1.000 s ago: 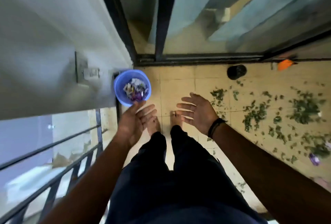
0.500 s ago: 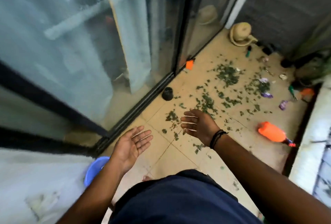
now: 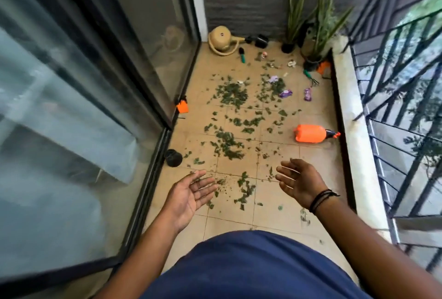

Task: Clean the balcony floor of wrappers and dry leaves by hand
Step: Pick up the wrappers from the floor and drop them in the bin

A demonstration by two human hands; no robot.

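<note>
Two empty hands hover over the floor [image 3: 275,207]: left hand [image 3: 189,193] palm up, right hand [image 3: 299,182] turned inward, fingers [image 3: 285,171] of both spread and relaxed, touching nothing. Leaves [image 3: 229,145] lie scattered ahead, thickest mid-floor; purple wrappers [image 3: 285,93] sit farther off, near the plants [image 3: 311,18]. Likely risks: dry leaves crumbling into bits when scooped, or small scraps left behind beside the sprayer [image 3: 311,133].

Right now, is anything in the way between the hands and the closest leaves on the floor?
Nothing visible is. Both the left hand and right hand are open and empty above the tiles, and the nearest leaves lie on bare floor between them. The black pot sits off by the door track, and the orange sprayer lies farther off, near the ledge.
</note>
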